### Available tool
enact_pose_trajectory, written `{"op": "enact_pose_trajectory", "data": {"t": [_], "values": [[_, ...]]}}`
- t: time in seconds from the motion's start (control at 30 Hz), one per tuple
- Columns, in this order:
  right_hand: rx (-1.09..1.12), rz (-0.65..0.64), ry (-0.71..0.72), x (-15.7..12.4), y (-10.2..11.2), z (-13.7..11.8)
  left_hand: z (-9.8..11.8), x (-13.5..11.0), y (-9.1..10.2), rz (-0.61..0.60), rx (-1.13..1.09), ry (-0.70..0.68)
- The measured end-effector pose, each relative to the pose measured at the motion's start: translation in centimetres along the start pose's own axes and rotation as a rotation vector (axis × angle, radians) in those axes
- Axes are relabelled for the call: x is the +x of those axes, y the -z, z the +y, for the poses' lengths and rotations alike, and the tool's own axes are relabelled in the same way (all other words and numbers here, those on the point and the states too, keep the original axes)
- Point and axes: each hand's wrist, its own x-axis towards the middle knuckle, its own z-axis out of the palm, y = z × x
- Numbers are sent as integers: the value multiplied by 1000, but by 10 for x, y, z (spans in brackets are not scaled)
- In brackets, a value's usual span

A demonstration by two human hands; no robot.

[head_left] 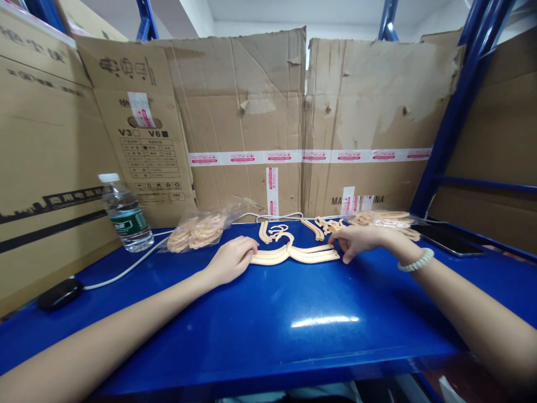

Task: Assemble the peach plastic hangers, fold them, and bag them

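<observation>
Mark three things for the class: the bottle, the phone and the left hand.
Bottle [127, 219]: head view, on its green label.
Phone [450, 240]: head view, on its dark screen.
Left hand [230, 260]: head view, on its back.

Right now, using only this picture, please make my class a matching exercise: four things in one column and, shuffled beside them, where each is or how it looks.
Things
1. Left hand
2. Pale bracelet
3. Water bottle
4. Phone

Places and states
A. Lying flat on the right side of the blue table
B. At the left end of the joined beige piece
C. Standing, with a white cap
D. Around the wrist of the right hand

Right pairs: 1-B, 2-D, 3-C, 4-A
</observation>
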Motion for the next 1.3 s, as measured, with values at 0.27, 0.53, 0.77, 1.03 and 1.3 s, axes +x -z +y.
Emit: {"op": "enact_pose_trajectory", "data": {"t": [0.27,0.53,0.77,1.03,1.3], "values": [[2,9,5,-2,-1,0,2,0,1,-3,6,28],[7,13,7,-1,-1,3,0,0,1,4,-4,102],[-6,9,14,-1,-1,1,-1,0,0,5,-1,101],[0,10,6,-2,-1,1,-2,0,-1,0,-4,93],[-52,18,26,-1,-3,3,-1,-1,1,-4,9,84]]}}
